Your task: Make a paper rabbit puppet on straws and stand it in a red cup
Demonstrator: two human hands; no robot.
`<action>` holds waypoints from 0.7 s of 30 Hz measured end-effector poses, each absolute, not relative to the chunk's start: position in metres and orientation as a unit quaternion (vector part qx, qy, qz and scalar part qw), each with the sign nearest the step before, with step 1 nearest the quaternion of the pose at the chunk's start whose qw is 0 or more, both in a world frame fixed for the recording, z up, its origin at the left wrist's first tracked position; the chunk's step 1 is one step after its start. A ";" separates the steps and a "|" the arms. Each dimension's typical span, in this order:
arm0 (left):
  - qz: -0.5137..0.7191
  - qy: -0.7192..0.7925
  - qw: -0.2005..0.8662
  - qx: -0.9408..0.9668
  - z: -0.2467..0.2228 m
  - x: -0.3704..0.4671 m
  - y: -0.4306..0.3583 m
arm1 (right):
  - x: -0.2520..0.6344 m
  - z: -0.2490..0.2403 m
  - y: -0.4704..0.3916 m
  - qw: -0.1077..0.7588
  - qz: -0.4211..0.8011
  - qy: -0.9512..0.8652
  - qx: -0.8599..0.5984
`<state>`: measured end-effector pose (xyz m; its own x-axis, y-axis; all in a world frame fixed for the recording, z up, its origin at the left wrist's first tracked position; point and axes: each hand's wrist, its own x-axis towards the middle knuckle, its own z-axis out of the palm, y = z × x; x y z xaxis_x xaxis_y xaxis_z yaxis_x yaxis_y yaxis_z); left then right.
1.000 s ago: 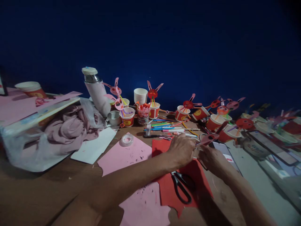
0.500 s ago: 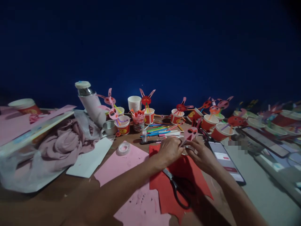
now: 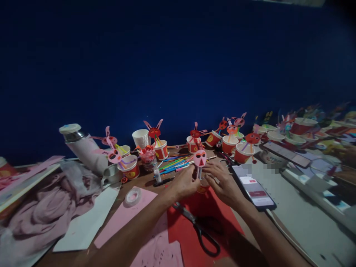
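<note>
A pink paper face [image 3: 200, 158] with dark eyes and a red mouth stands on pale stick-like legs in a red paper cup [image 3: 203, 189]. My left hand [image 3: 185, 182] is closed at the left of the cup, with thumb and fingers by the legs. From the right, my right hand [image 3: 224, 183] curves around the cup, its fingers bent over the rim side. Much of the cup is hidden by both hands. Beneath them lie a red sheet [image 3: 182, 231] and black-handled scissors [image 3: 196, 222], with a pink sheet [image 3: 116, 226] to the left.
Several cups with paper animals, such as one red rabbit [image 3: 154, 132], line the wall. Coloured sticks [image 3: 175, 163] lie behind my hands. A tape roll [image 3: 132, 196] and white thermos [image 3: 86, 148] are left; a phone [image 3: 254, 189] is right.
The view has shifted right and tilted up. The pink face has turned upright toward me, and the cup below it now shows between my hands.
</note>
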<state>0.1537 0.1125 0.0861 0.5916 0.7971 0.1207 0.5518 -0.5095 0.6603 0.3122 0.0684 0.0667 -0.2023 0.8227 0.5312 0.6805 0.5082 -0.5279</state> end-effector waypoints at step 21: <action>0.191 0.283 0.287 0.895 0.094 0.154 0.120 | 0.314 0.061 0.081 0.505 0.379 -0.616 -0.471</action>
